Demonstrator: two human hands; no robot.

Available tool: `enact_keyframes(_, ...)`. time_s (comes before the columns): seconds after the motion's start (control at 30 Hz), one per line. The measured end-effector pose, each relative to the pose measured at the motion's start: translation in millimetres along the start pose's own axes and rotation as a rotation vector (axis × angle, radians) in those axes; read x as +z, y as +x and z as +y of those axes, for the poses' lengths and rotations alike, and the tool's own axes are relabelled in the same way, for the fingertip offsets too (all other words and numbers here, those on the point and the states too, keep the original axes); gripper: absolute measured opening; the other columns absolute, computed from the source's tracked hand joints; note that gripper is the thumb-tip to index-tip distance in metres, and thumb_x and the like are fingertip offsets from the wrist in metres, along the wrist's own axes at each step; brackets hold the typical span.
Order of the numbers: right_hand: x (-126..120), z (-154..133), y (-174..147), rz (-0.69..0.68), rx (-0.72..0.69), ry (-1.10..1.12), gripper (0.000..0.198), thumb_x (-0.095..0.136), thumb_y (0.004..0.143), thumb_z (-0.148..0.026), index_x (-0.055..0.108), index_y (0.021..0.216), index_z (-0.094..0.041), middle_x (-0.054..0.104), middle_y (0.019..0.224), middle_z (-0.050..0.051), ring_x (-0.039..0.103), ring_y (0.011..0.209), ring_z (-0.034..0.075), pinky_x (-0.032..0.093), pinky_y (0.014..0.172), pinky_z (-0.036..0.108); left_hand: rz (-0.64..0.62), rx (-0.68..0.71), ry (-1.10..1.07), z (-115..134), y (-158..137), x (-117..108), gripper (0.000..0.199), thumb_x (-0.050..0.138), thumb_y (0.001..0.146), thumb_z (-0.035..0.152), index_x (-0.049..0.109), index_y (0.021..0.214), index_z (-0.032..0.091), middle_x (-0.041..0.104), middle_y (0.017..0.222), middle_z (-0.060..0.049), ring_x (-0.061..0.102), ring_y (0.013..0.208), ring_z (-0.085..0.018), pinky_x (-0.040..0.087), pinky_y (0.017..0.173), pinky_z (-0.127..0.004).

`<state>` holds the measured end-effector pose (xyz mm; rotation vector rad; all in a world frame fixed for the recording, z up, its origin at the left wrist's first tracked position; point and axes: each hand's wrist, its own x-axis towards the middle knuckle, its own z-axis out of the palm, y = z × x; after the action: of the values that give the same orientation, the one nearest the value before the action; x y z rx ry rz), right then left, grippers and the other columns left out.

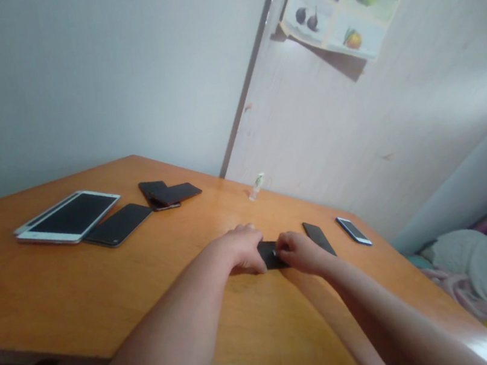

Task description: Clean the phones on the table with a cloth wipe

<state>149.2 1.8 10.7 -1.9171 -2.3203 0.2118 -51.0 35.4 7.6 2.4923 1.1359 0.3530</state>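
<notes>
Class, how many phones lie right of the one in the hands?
2: a dark phone partly behind the right hand, a blue-edged phone farther right. Others may be hidden.

"How much of the phone (269, 256) under the hands shows?"

"Only its middle. The left hand (244, 249) covers its left end, and the right hand (298, 252) hides part of its right."

"What's that pale bit (275, 253) by the right fingertips?"

"Too small and blurred to tell."

"And the dark phone (318, 238) to the right?"

"Its near end is partly behind the right wrist."

"Far left?"

"The white tablet (77, 214) hides most of the device (41, 217) beneath it."

"The little bottle's (255, 190) label?"

"Too small to read."

"Anything cut off?"

"The poster (340, 14) at the top, the worktop (175, 244) at the left, both forearms (173, 321) at the bottom."
</notes>
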Motion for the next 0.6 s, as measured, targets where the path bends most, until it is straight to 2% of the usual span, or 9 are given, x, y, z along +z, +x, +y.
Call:
enact_keyframes(0.1,-11.3,19.9,0.2,0.042,0.097,-0.042,0.008,0.058,0.073,-0.010,0.063,0.069,-0.016,0.062,0.069,0.005,0.053,0.067,0.017,0.032,0.060,0.027,-0.013,0.031,0.026,0.1,0.6,-0.7,0.051,0.076,0.048,0.048,0.068,0.093,0.024,0.061,0.101,-0.009,0.060,0.095,-0.032,0.051,0.075,-0.038)
enact_keyframes(0.17,-9.8,18.6,0.6,0.046,0.106,-0.032,0.009,0.057,0.072,-0.009,0.062,0.068,-0.016,0.063,0.067,0.005,0.053,0.066,0.017,0.032,0.059,0.027,-0.022,0.026,0.025,-0.1,0.7,-0.3,0.053,0.075,0.048,0.048,0.067,0.095,0.023,0.061,0.102,-0.010,0.060,0.094,-0.032,0.051,0.074,-0.038)
enact_keyframes(0.33,8.0,-18.8,-1.9,-0.032,-0.045,0.100,0.009,0.061,0.072,-0.014,0.066,0.078,-0.019,0.067,0.075,0.000,0.057,0.069,0.014,0.036,0.060,0.023,-0.026,-0.008,0.020,0.1,-1.2,0.0,0.051,0.075,0.049,0.049,0.068,0.093,0.024,0.061,0.099,-0.008,0.062,0.088,-0.030,0.050,0.068,-0.036)
enact_keyframes(0.4,8.5,-24.1,-4.1,-0.060,-0.094,0.130,0.011,0.061,0.071,-0.013,0.067,0.079,-0.020,0.068,0.077,-0.001,0.058,0.071,0.014,0.037,0.061,0.022,-0.024,-0.015,0.014,0.7,-2.1,-0.7,0.048,0.075,0.049,0.047,0.068,0.092,0.025,0.062,0.097,-0.007,0.062,0.085,-0.028,0.050,0.066,-0.034)
enact_keyframes(0.5,-1.6,-8.6,-8.4,-0.108,-0.055,0.107,0.012,0.060,0.070,-0.011,0.066,0.076,-0.019,0.066,0.074,-0.001,0.056,0.069,0.013,0.036,0.060,0.022,-0.023,-0.017,0.007,1.4,-2.9,-1.7,0.050,0.076,0.049,0.045,0.068,0.093,0.025,0.062,0.098,-0.007,0.061,0.087,-0.028,0.050,0.068,-0.034)
enact_keyframes(0.6,-15.3,18.4,-11.5,-0.146,0.028,0.043,0.007,0.061,0.069,-0.012,0.064,0.069,-0.018,0.060,0.062,-0.003,0.050,0.058,0.011,0.030,0.052,0.022,-0.035,-0.012,0.010,1.1,-2.4,-1.4,0.051,0.076,0.049,0.044,0.067,0.095,0.025,0.061,0.101,-0.008,0.060,0.092,-0.028,0.050,0.072,-0.034)
